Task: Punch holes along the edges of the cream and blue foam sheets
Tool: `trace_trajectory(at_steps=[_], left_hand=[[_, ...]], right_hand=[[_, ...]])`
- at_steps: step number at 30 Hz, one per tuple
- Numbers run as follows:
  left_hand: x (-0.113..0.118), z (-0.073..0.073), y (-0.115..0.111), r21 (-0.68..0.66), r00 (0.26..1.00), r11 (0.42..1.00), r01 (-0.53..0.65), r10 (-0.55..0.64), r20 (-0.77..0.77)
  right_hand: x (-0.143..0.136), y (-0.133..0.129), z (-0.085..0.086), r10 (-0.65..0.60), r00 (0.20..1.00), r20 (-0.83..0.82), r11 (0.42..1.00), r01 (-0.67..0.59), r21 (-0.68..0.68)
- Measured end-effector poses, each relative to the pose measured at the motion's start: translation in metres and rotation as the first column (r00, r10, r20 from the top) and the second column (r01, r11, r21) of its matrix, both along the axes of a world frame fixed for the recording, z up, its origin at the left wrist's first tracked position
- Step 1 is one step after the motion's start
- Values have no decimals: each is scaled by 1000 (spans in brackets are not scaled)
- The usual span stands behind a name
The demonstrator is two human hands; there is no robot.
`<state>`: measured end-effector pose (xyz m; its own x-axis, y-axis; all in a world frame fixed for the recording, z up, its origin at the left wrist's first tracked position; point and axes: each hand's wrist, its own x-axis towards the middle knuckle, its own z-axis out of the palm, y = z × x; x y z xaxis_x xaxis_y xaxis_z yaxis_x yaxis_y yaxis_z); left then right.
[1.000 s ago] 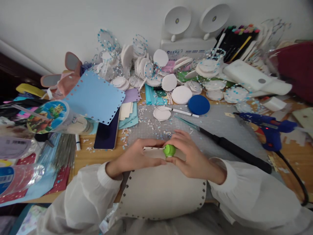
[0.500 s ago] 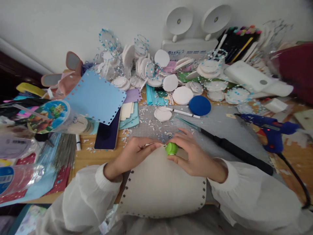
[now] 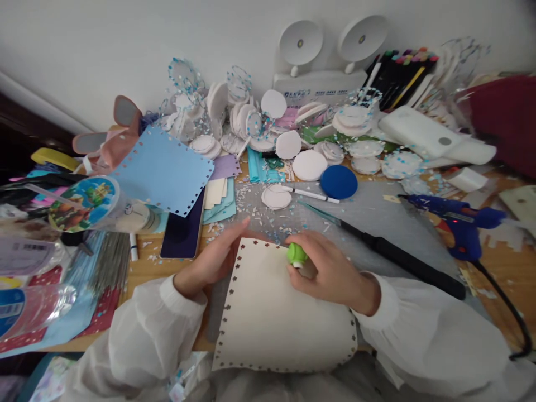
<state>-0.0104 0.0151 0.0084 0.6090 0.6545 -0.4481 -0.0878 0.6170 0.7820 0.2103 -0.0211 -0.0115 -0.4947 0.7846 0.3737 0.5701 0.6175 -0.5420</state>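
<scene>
A cream sheet of paper (image 3: 268, 304) lies in front of me, small flower-shaped holes running along its edges. Pinched between the thumb and fingers of my right hand (image 3: 324, 271) is a small green paper punch (image 3: 296, 255), set at the sheet's far edge. My left hand (image 3: 215, 254) is beside the sheet's far left corner. Its thumb is raised away from the paper and the fingers reach behind the edge, partly hidden. That hand is open.
Beyond the sheet, a grey cutting mat (image 3: 377, 206) carries paper scraps, tweezers (image 3: 377, 243), a white pen (image 3: 310, 194) and a blue disc (image 3: 338, 181). A blue glue gun (image 3: 456, 215) sits at right. At left are a phone (image 3: 182, 234), a blue punched sheet (image 3: 163, 167) and a plastic cup (image 3: 90, 201).
My left hand has let go of the sheet's far edge and moved left, its thumb lifting. The sheet has turned slightly and its far left corner now shows. The punch remains in my right hand.
</scene>
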Motion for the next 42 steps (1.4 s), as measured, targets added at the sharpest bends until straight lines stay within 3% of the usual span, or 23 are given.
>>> trace_trajectory(at_steps=[3, 6, 20, 24, 29, 31, 33, 36, 38, 40, 42], left_hand=[[0, -2, 2, 14, 998, 999, 31, -32, 55], [1, 0, 2, 100, 999, 994, 52, -53, 10], [4, -1, -4, 168, 991, 980, 111, -96, -95], [4, -6, 0, 285, 990, 958, 9, 31, -138], [11, -16, 4, 636, 914, 770, -50, 293, -282], [13, -16, 4, 672, 893, 738, -55, 338, -298], [12, -13, 4, 666, 880, 742, -79, 366, -303], [5, -7, 3, 558, 931, 820, -127, 293, -219], [-1, -2, 2, 509, 976, 857, -79, 170, -133], [-3, 1, 0, 564, 983, 825, 39, 71, -172], [-3, 1, -3, 657, 950, 741, 138, 89, -300]], right_hand=[[1, 0, 0, 22, 1000, -21, 1000, -22, -4], [0, 0, 2, 53, 998, -42, 999, -54, 0], [-4, -2, 7, 115, 993, -3, 992, -115, 48], [-5, -2, 8, 117, 993, 7, 991, -117, 69], [-5, -2, 6, 130, 991, 19, 988, -131, 86], [-5, -2, 5, 124, 992, 20, 989, -125, 81], [-5, -1, 4, 112, 993, 25, 991, -113, 71], [-4, 0, 4, 86, 996, 32, 995, -87, 40], [-3, 1, 4, 62, 997, 36, 998, -62, 5], [-1, 3, 4, 50, 999, 17, 998, -49, -25], [0, 4, 4, 54, 998, -25, 996, -56, -71]])
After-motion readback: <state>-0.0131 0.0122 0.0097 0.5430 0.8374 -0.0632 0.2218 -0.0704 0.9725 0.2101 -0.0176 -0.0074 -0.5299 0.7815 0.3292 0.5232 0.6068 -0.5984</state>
